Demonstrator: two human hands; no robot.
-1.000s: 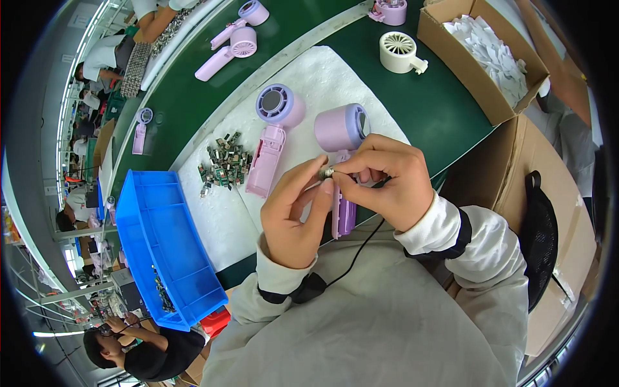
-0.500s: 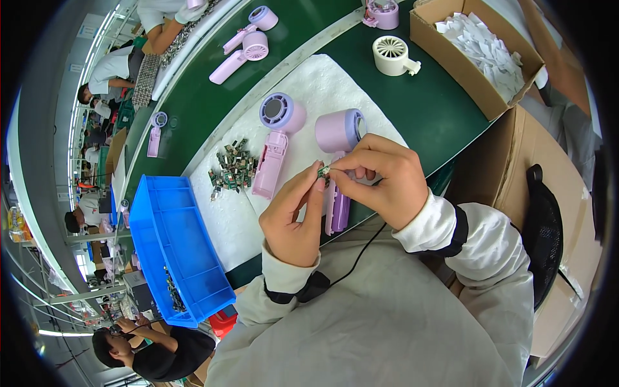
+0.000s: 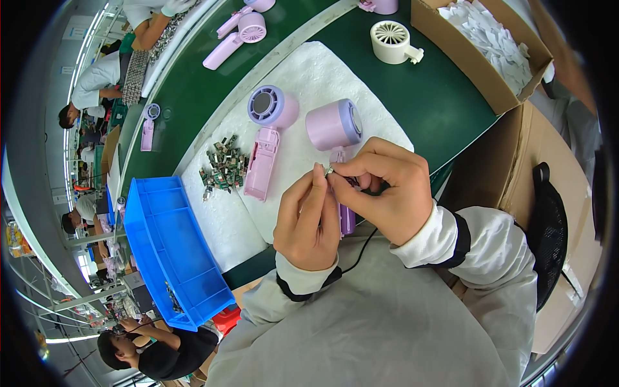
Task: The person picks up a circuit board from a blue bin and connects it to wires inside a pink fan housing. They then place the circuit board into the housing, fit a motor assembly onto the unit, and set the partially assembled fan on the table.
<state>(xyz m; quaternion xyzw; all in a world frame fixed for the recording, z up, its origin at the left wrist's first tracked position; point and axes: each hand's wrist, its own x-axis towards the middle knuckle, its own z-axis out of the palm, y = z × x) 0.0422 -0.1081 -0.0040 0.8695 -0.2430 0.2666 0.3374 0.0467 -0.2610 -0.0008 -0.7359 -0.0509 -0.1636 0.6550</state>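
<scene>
My left hand (image 3: pixel 308 219) and my right hand (image 3: pixel 393 187) meet fingertip to fingertip over the near edge of a white foam sheet (image 3: pixel 238 226). A small circuit board (image 3: pixel 329 170) is pinched in the left fingers, mostly hidden. The right thumb and index finger close at its edge; what they hold is covered. Just beyond lies a pink handheld fan (image 3: pixel 327 127), its purple handle (image 3: pixel 347 220) partly under my hands. A second pink fan (image 3: pixel 273 106), its handle casing opened, lies to the left. Beside it is a pile of small circuit boards (image 3: pixel 224 166).
A blue divided bin (image 3: pixel 177 238) holding some boards stands left. At the far right are a cream fan (image 3: pixel 391 44) and a cardboard box (image 3: pixel 477 77) of white paper pieces. More pink fans (image 3: pixel 250 29) lie on the green belt (image 3: pixel 187 90). Other people work at left.
My left hand has shifted slightly right, closer to my right hand, and the board between them is now more hidden. The view has shifted a little.
</scene>
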